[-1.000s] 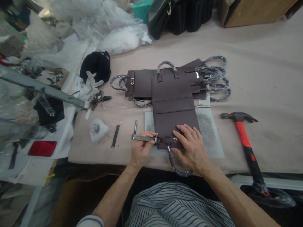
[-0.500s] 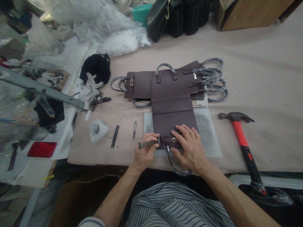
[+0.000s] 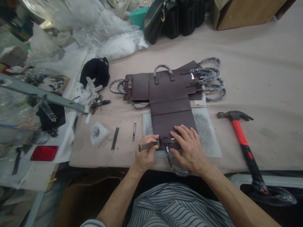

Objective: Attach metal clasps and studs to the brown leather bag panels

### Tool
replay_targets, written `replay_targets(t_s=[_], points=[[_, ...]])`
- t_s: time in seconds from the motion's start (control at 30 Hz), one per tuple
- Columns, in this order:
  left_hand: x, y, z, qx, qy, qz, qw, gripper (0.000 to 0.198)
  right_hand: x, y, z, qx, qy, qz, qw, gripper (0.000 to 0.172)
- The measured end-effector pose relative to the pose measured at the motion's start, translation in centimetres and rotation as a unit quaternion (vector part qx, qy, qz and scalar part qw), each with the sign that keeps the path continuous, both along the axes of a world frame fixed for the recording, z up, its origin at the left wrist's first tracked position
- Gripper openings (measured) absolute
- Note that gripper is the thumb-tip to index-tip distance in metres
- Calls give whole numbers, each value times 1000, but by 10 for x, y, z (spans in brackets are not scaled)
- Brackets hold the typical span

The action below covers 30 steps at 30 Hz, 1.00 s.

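My left hand (image 3: 146, 154) is closed around a metal punch (image 3: 147, 146), whose tip meets the left end of a strap on a dark brown leather bag panel (image 3: 171, 119). Spread over the panel's near right part, my right hand (image 3: 189, 148) lies with its fingers flat, close to a small metal buckle (image 3: 173, 140). A plastic-wrapped handle (image 3: 175, 167) curves off the panel's near edge, below my right hand. Beneath the panel is a grey speckled slab (image 3: 207, 135). The exact contact of the punch tip is partly hidden by my fingers.
A claw hammer (image 3: 241, 138) with a red and black grip lies at the right, over the table edge. More bag panels (image 3: 138, 85) are piled behind. To the left are a thin metal rod (image 3: 134, 131), a dark strip (image 3: 115, 138) and a plastic bag (image 3: 98, 134).
The view has shifted slightly. Both hands, the punch and the panel keep practically the same places relative to one another.
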State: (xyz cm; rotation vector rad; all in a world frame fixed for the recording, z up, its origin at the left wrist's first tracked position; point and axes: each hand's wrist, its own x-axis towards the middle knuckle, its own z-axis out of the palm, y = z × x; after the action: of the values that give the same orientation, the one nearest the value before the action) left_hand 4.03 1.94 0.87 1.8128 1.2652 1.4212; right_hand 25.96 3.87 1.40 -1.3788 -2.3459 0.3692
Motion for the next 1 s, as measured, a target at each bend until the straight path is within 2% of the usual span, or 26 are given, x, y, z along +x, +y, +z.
replay_targets(t_s=[0.23, 0.4, 0.57, 1.0], points=[[5, -9, -6, 11, -22, 35, 999, 11, 0, 0, 0, 9, 0, 0, 1000, 52], [1, -10, -10, -54, -68, 58, 994, 6, 0, 0, 0, 10, 5, -1, 1000, 52], [0, -8, -10, -71, -95, 48, 992, 5, 0, 1, 0, 8, 7, -1, 1000, 52], [4, -2, -5, -70, -75, 36, 994, 6, 0, 0, 1, 8, 3, -4, 1000, 50]])
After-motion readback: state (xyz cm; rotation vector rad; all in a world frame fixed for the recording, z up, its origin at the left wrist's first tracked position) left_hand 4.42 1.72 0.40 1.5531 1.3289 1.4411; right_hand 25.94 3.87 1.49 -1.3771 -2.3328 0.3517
